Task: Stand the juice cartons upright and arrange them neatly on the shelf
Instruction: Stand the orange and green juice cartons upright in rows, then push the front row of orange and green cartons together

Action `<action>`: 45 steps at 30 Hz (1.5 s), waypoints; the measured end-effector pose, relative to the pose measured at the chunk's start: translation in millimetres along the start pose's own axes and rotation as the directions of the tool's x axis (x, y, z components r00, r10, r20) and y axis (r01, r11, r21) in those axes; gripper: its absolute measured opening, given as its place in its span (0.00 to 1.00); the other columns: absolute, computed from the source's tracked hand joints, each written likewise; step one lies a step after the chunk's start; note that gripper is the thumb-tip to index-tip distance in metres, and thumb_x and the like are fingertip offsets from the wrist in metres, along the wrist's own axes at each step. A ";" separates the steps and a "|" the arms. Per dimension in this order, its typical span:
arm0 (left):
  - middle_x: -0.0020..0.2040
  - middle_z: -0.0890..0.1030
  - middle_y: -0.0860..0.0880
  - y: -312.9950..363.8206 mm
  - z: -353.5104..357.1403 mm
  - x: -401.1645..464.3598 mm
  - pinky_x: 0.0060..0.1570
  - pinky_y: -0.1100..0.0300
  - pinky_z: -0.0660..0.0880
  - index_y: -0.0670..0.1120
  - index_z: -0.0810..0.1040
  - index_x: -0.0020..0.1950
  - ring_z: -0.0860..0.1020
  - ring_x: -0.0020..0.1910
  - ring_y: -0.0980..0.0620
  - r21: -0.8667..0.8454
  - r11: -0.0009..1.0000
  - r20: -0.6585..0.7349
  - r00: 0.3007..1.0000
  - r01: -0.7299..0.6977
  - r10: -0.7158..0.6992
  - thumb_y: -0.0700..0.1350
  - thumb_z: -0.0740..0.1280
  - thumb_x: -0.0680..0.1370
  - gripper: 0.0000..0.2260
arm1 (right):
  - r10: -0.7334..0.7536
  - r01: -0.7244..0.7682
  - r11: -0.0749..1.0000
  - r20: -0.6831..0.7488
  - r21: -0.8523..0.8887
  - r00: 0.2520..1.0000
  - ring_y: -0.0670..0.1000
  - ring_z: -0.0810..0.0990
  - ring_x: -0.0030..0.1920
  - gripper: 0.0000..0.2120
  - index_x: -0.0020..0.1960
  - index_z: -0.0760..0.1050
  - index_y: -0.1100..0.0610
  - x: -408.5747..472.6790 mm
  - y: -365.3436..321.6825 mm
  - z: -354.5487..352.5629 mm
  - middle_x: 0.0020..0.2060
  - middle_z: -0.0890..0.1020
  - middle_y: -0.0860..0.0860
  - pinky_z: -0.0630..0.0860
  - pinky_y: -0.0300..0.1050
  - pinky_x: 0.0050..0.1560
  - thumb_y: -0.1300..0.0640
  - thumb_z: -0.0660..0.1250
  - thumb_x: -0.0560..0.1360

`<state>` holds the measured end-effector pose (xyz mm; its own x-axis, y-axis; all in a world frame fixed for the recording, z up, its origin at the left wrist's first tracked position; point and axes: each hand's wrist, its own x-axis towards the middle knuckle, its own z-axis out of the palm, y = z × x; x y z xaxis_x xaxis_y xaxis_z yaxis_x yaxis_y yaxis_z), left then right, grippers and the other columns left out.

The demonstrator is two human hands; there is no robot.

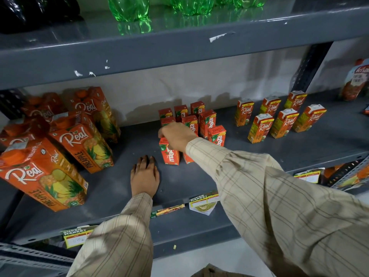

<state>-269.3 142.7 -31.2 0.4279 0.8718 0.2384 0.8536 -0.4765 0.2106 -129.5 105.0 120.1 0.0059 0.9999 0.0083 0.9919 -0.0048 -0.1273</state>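
Several small orange Maaza cartons (207, 121) stand upright in a cluster at the middle of the grey shelf (195, 176). My right hand (177, 136) grips the top of the front Maaza carton (169, 154), which stands upright. A second front carton is partly hidden behind my right sleeve. My left hand (144, 175) lies flat on the shelf, palm down, just left of that carton, holding nothing. Several small Real cartons (279, 118) stand in two rows to the right. Large Real pineapple cartons (79, 140) stand on the left.
Green bottles (129, 8) stand on the upper shelf, whose front edge overhangs. A red pouch (355, 80) leans at the far right. Price labels (203, 200) hang on the shelf's front lip. Bare shelf lies between the carton groups.
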 end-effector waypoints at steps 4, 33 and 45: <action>0.68 0.70 0.37 0.4 -0.8 -0.6 0.67 0.43 0.62 0.41 0.67 0.67 0.67 0.67 0.39 0.011 1.000 0.018 1.000 0.004 -0.004 0.43 0.58 0.77 0.19 | -0.080 0.078 0.996 0.052 0.035 0.995 0.58 0.74 0.63 0.20 0.65 0.72 0.56 1.1 8.1 -4.9 0.64 0.75 0.58 0.72 0.50 0.61 0.63 0.68 0.73; 0.69 0.69 0.41 14.5 -22.4 10.1 0.67 0.53 0.63 0.45 0.58 0.71 0.68 0.67 0.46 -0.721 0.671 0.169 0.983 0.171 -0.068 0.47 0.77 0.63 0.42 | 0.593 -0.100 0.429 -0.196 0.898 0.781 0.51 0.72 0.66 0.36 0.70 0.66 0.58 -91.3 140.5 76.1 0.68 0.73 0.56 0.71 0.50 0.66 0.58 0.76 0.66; 0.52 0.78 0.45 70.2 -33.4 26.6 0.49 0.56 0.73 0.40 0.73 0.57 0.76 0.48 0.49 -0.823 0.509 0.235 0.967 0.252 -0.099 0.33 0.75 0.62 0.25 | 0.486 -0.187 0.527 -0.114 0.829 0.866 0.56 0.81 0.56 0.31 0.62 0.70 0.62 -60.4 113.8 82.0 0.56 0.81 0.59 0.77 0.52 0.60 0.64 0.78 0.63</action>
<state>-207.9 128.7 21.6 0.3991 0.9168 -0.0126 0.2977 -0.1165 0.9475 -27.4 44.8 23.8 0.5020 0.8629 0.0582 0.4165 -0.1822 -0.8907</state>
